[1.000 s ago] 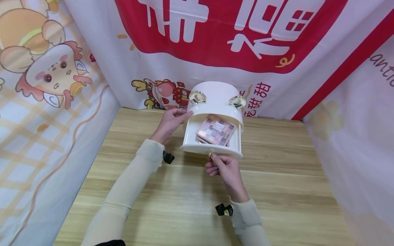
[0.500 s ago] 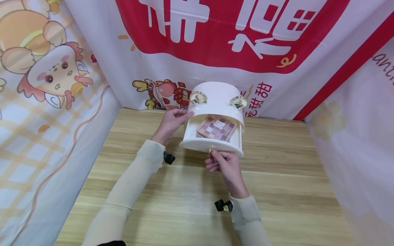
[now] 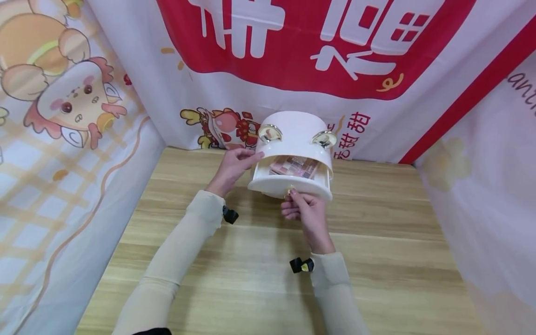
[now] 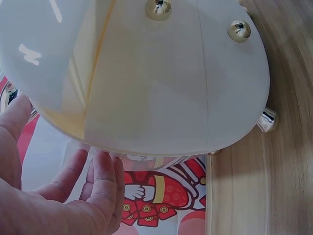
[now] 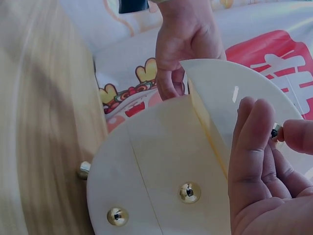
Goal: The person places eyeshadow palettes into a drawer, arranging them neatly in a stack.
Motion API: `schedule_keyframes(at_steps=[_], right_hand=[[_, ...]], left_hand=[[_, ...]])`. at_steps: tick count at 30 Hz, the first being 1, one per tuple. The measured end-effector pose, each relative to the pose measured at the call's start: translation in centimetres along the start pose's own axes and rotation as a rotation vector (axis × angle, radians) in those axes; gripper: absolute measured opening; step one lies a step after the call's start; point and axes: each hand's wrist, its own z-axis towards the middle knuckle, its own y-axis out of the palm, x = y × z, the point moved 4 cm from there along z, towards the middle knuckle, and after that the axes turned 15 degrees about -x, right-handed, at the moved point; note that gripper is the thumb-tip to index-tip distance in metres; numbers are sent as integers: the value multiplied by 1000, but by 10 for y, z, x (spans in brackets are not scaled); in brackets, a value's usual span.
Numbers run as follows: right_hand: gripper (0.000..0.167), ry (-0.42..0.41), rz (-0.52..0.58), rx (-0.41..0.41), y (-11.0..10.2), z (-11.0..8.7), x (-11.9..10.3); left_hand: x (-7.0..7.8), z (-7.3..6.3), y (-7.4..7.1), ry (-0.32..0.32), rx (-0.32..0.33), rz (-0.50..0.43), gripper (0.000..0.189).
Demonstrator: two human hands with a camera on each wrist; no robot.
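A white rounded drawer box [image 3: 293, 124] with gold feet stands against the back cloth. Its top drawer [image 3: 270, 184] is partly pulled out, and a makeup palette [image 3: 295, 166] with many colour squares lies inside. My left hand [image 3: 232, 168] holds the box's left side, thumb at the front rim and fingers along the side. Between thumb and forefinger, my right hand [image 3: 309, 215] pinches the drawer's small gold knob [image 5: 276, 131]. Below that drawer, two lower fronts with gold ball knobs [image 5: 190, 192] show in the right wrist view.
Two round gold ear-like pieces [image 3: 270, 134] sit on the box's upper front. Wood-grain tabletop [image 3: 385, 223] spreads around it. Printed white-and-red cloth [image 3: 356, 60] hangs behind, with more cloth on both sides.
The top drawer has slid inward, pushed by my right hand on its knob, so less of the palette shows. My left hand has stayed at the box's side.
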Motion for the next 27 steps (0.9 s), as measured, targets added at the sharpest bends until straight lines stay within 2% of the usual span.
schedule_keyframes(at_steps=[5,10,20,27], right_hand=[[45,2,3,11,-3,15,-4],[41,28,16,37,-7,27,-6],[33,3,55,69,-9,49,-9],[29,26,73,85,-12,56,-8]], left_hand=[[0,0,0,6,-8,-12,71],[-4,1,0,-17,-7,-19,70],[-4,4,-2,2,-13,-24,68],[-6,3,-1,2,-9,-35,68]])
